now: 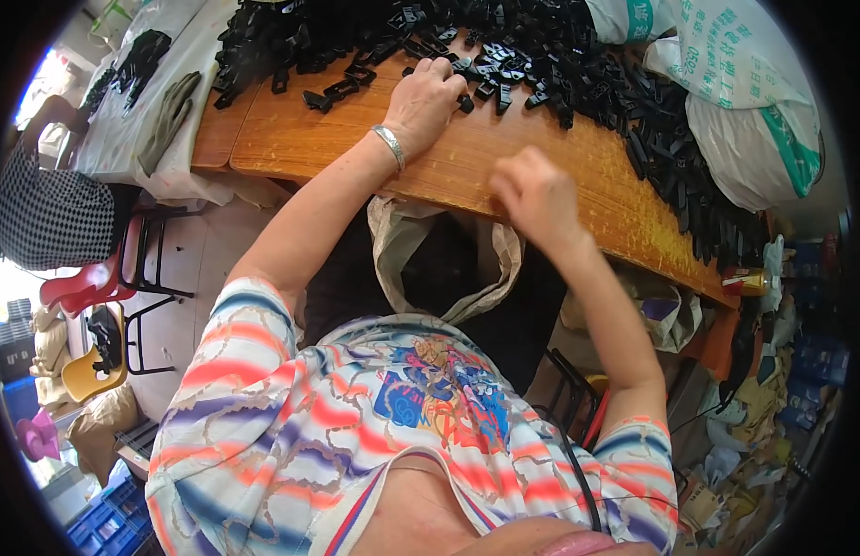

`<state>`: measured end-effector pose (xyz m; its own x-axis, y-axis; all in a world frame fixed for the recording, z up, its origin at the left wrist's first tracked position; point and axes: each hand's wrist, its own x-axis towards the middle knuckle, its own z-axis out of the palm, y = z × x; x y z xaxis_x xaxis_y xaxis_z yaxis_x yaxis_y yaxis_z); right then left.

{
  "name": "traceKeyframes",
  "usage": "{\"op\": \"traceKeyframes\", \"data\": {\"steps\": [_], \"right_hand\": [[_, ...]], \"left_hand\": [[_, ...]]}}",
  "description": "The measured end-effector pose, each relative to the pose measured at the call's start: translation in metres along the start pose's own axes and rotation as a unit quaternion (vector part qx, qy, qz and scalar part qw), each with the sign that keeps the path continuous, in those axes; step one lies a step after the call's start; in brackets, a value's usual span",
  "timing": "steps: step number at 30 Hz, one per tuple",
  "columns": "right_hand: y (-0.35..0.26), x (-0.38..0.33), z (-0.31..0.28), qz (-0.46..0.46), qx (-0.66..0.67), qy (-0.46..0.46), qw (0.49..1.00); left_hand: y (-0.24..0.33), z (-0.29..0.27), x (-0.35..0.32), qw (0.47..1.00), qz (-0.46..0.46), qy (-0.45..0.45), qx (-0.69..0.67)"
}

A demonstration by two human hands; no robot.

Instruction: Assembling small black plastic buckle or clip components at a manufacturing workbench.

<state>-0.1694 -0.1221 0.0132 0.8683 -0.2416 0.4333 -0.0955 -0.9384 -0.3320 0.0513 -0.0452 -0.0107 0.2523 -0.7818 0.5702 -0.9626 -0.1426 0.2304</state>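
Observation:
My left hand [425, 107] rests on the wooden table [328, 139] at the near edge of a heap of small black plastic parts [356, 37]. Its fingers are curled down, and a black plastic part [465, 104] shows against the thumb side. My right hand [537, 190] hangs over the table's near edge, apart from the heap. Its fingers look bent but are smeared by motion, so I cannot tell whether anything is in them. Below the edge, an open pale sack [388, 250] hangs between my arms, its inside dark.
White woven sacks with green print [745, 139] stand at the right end of the heap. To the left, a grey glove [170, 120] lies on a sheet-covered surface. A red chair [82, 283] and a yellow chair [94, 375] stand at the left. Cartons and bags [727, 463] crowd the lower right.

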Motion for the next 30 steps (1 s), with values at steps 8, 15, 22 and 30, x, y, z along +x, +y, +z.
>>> {"op": "traceKeyframes", "data": {"steps": [8,15,22,30], "right_hand": [[0.098,0.07,0.004,0.04,-0.177,0.002,0.983],[0.095,0.072,-0.003,0.108,-0.103,-0.061,0.987],[0.061,0.029,0.007,0.136,-0.003,-0.058,0.989],[0.057,0.015,0.001,0.104,0.0,-0.02,0.994]], "left_hand": [[0.011,-0.004,-0.003,0.999,0.023,-0.044,-0.022],[0.014,-0.006,-0.015,0.998,-0.033,-0.046,-0.041],[0.027,-0.017,-0.028,0.99,0.013,-0.056,-0.129],[0.03,-0.02,-0.039,0.987,0.093,-0.031,-0.125]]}}
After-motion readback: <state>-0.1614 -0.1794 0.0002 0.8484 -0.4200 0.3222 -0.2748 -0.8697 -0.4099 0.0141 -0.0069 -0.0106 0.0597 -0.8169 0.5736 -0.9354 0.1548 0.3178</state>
